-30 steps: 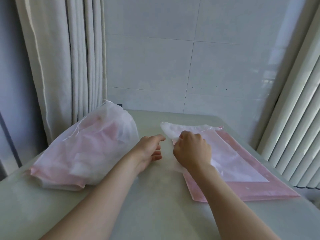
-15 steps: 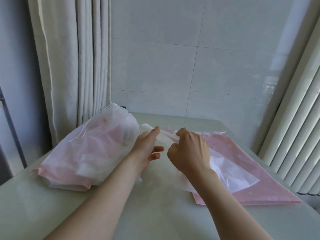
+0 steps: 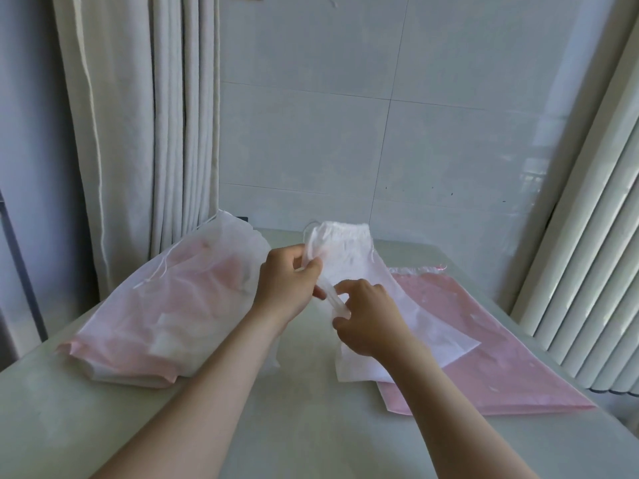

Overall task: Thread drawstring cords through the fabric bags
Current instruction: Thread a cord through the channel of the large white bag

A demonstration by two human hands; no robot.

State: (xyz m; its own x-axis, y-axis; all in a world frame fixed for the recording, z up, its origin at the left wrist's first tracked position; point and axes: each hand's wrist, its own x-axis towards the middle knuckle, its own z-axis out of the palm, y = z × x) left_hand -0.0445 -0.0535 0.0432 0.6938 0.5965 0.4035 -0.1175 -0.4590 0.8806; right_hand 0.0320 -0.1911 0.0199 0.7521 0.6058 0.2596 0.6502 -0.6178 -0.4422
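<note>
A white fabric bag [image 3: 349, 257] is lifted at its gathered top above the table, its lower part trailing over a flat pink bag [image 3: 484, 323]. My left hand [image 3: 287, 285] pinches the bag's left edge just below the gathered hem. My right hand [image 3: 366, 316] pinches the same folded edge a little lower. A thin white cord [image 3: 309, 227] loops out at the top left corner of the hem.
A large translucent sack [image 3: 173, 299] stuffed with pink and white bags lies on the left of the pale table [image 3: 276, 426]. Curtains hang at the back left, vertical blinds [image 3: 594, 271] at the right, a tiled wall behind.
Both hands have raised the white bag's top off the pink bag and pulled it towards the middle. The right hand has slid down the edge, below the left.
</note>
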